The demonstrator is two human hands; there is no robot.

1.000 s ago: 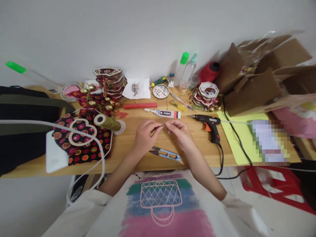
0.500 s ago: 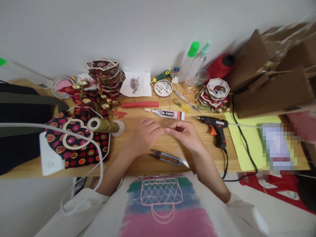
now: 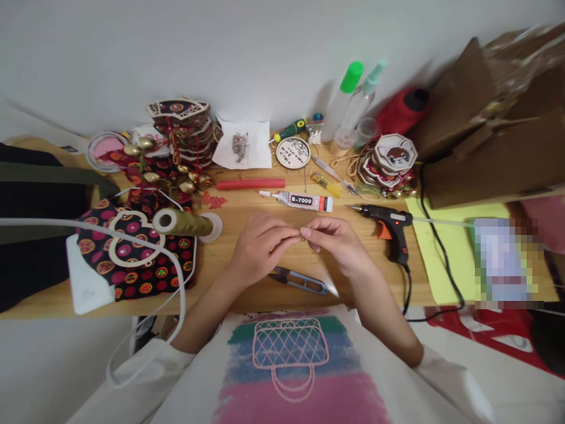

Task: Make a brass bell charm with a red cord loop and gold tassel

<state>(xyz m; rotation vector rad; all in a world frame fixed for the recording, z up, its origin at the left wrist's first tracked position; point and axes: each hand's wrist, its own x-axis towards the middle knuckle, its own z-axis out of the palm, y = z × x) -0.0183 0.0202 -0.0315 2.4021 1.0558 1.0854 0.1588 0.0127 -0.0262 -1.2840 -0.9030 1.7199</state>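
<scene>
Over the middle of the wooden table, my left hand (image 3: 263, 242) and my right hand (image 3: 338, 242) meet with their fingertips nearly touching. Both are closed in a pinch on a thin thread (image 3: 302, 238), which is very small and mostly hidden by the fingers. Just below my hands lie blue-handled thread snips (image 3: 303, 281). Above them is a tube of B-7000 glue (image 3: 302, 201). To the left, a spool of olive thread (image 3: 188, 224) lies on its side. A black glue gun (image 3: 391, 227) with an orange trigger rests to the right of my right hand.
Patterned fabric (image 3: 145, 287) and stacked wooden ornaments (image 3: 179, 109) with gold bells occupy the left. At the back stand bottles (image 3: 352, 76). Octagonal ornaments (image 3: 395, 154) and a cardboard box (image 3: 498, 171) sit at right. A white cable (image 3: 180, 288) loops past my left arm.
My left hand has turned slightly, its fingers now lower and more extended toward the right fingertips. My right hand has shifted a little to the right. The view has moved slightly.
</scene>
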